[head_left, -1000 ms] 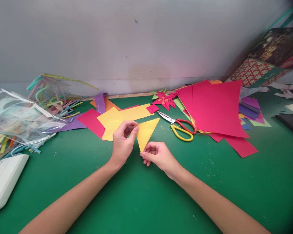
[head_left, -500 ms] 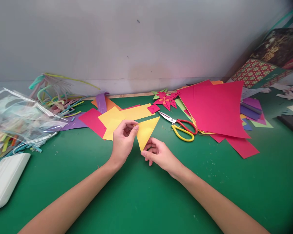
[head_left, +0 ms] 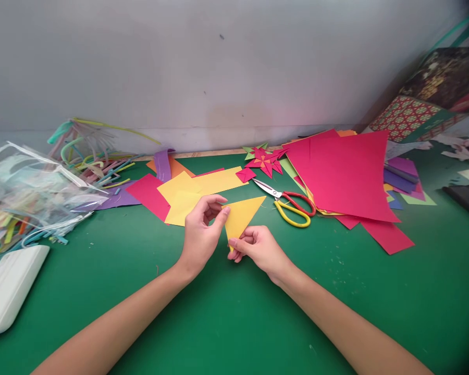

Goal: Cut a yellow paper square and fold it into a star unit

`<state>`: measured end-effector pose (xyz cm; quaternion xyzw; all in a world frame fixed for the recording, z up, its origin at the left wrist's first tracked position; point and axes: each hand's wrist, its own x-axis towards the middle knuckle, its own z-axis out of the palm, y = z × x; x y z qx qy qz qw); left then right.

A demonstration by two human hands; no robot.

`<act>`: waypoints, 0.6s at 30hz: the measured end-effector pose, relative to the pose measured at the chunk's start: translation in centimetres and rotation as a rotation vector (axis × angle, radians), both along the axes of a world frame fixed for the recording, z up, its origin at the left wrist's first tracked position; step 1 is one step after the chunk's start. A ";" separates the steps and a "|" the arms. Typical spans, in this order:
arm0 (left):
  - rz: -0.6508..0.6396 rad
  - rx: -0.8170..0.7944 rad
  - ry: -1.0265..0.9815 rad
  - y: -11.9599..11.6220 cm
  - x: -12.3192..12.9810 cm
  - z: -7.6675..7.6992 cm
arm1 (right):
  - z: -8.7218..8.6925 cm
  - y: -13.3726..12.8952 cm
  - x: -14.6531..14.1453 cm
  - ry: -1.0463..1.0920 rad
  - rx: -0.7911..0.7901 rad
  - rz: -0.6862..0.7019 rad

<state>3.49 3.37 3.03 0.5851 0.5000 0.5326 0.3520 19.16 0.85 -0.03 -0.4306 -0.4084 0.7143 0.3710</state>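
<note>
A yellow paper triangle [head_left: 243,214] is held up over the green table [head_left: 219,323]. My left hand [head_left: 205,234] pinches its upper left corner between thumb and fingers. At the bottom corner, my right hand [head_left: 256,247] grips the paper, thumb in front and fingers behind. Scissors [head_left: 287,200] with one red and one yellow handle lie just beyond my right hand. Behind my left hand are flat yellow paper pieces [head_left: 180,195]. Red folded paper stars [head_left: 266,161] and a small red folded square [head_left: 246,174] lie beyond the triangle.
Large red sheets [head_left: 344,174] are stacked at the right. On the left lie a clear plastic bag [head_left: 35,182], many coloured strips [head_left: 97,164] and a white oblong object [head_left: 13,289]. A patterned bag [head_left: 410,117] stands at the back right, against the wall.
The yellow triangle has shifted slightly right and down and turned a little. My left hand has moved right with it, and the fingers of my right hand have closed further around the bottom corner.
</note>
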 end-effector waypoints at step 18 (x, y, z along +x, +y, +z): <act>0.002 -0.037 -0.001 0.3 -0.1 0.4 | -0.1 -0.4 -0.2 0.077 0.012 0.047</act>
